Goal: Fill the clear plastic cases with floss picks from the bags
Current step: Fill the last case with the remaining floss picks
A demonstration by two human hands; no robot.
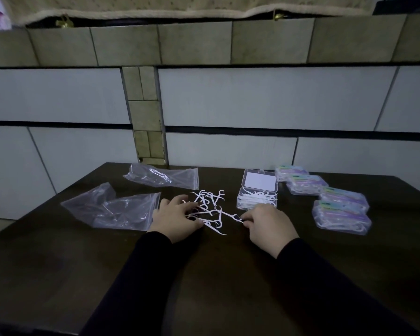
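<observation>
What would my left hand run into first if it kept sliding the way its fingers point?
Probably the loose floss picks just ahead of the left hand; its fingertips seem already among them. Beyond lies the open case.

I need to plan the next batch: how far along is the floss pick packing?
Done: four closed cases lie stacked at the right. In hand: an open case is partly full; the right hand pinches a pick, and the left hand rests on the loose picks. Left: that pile. Both bags look nearly empty.

The right hand [267, 224] hides its own fingertips; labels on the closed cases [341, 215] are too blurred to read.
</observation>
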